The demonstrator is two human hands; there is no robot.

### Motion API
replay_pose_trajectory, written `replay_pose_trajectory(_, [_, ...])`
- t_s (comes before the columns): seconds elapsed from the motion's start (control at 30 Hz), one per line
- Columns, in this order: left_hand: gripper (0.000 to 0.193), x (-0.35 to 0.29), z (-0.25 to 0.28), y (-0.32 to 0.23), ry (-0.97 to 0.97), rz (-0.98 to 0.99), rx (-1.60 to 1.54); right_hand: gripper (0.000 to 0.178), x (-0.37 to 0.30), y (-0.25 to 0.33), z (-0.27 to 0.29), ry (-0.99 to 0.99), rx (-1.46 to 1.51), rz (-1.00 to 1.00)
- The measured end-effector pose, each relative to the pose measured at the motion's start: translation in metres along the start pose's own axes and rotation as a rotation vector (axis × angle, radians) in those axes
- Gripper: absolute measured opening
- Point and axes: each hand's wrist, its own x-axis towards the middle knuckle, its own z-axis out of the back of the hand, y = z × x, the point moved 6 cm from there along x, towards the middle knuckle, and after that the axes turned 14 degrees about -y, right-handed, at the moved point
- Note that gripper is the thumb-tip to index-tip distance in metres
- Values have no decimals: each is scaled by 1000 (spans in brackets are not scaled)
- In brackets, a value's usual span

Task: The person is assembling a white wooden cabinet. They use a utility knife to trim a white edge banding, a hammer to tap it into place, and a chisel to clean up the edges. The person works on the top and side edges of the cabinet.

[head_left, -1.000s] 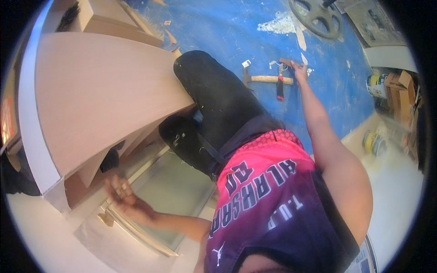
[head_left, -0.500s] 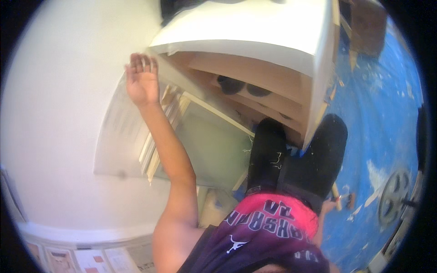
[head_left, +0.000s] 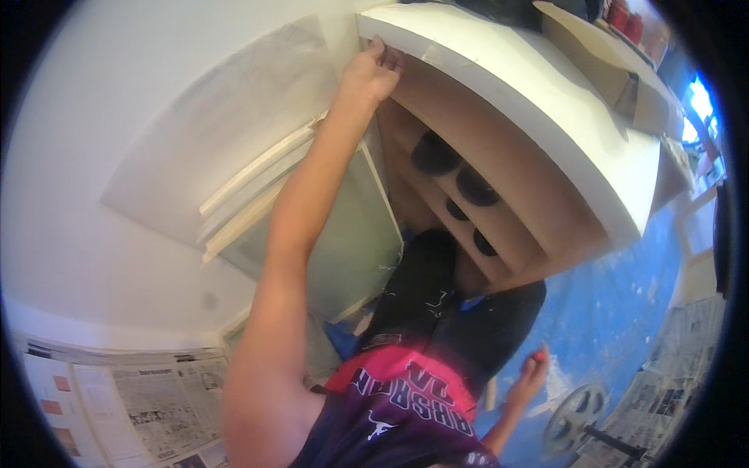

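Observation:
At the far upper left corner of a wooden shelf unit with a white top (head_left: 507,86), my left hand (head_left: 374,72) is closed at the front edge, thumb up and fingers curled beside it. My left arm stretches across the picture to get there. Bare brown shelves (head_left: 523,187) show under the top, with several dark rounded objects (head_left: 476,187) on them. Low on the right, my right hand (head_left: 533,373) hangs beside my leg, its fingers curled around a small reddish thing that I cannot make out.
Framed panels (head_left: 343,242) lean on the wall left of the unit. Blue sheeting (head_left: 601,312) covers the floor at right, by a grey weight plate (head_left: 575,417). Newspapers (head_left: 172,398) lie lower left. An open cardboard box (head_left: 601,62) rests on the unit.
My left hand has gone from raised with fingers stretched to the unit's top edge. The view has turned, showing more of the shelves. A wooden-handled tool near my right hand no longer shows clearly.

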Motion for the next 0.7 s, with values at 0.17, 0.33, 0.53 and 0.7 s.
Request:
replay_pose_trajectory(0.17, [17,8,2,4,253,3,-24,44,40,218,-116,372,49,702])
replay_pose_trajectory(0.33, [20,16,13,3,400,-55,3,45,76,358,-218,470,217,982])
replay_pose_trajectory(0.53, [32,-31,12,9,362,-204,6,45,127,439,-300,441,235,1016])
replay_pose_trajectory(0.7, [36,-44,38,3,346,-672,270,33,154,433,-337,410,166,839])
